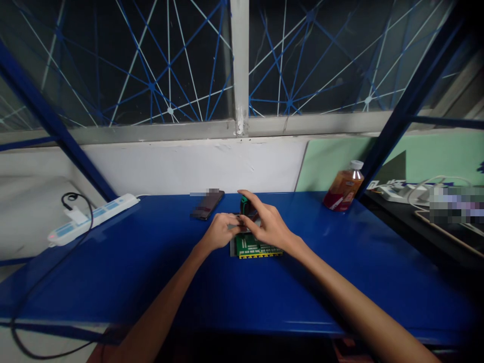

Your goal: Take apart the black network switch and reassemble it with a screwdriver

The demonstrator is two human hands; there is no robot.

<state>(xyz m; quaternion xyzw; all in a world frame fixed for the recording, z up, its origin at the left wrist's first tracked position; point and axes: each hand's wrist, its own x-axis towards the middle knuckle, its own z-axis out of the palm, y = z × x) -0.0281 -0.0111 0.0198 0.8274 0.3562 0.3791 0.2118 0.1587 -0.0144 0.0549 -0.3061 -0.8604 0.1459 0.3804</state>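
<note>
A screwdriver (245, 204) with a black and green handle stands upright over a green circuit board (252, 244). My right hand (269, 225) is closed around it from the right, the index finger reaching over the handle's top and the thumb low in front. From the left, my left hand (220, 231) brings its fingers together near the foot of the screwdriver. What those fingertips pinch is too small and covered to make out. The board has a yellow front edge and lies on the blue table (227, 297); its far part is hidden by my hands.
A dark phone (207, 204) lies behind my left hand. At the left edge is a white power strip (94, 219) with a black cable (56, 269) looping down. A drink bottle (344, 187) stands at the back right, beside a blue frame post (397, 116).
</note>
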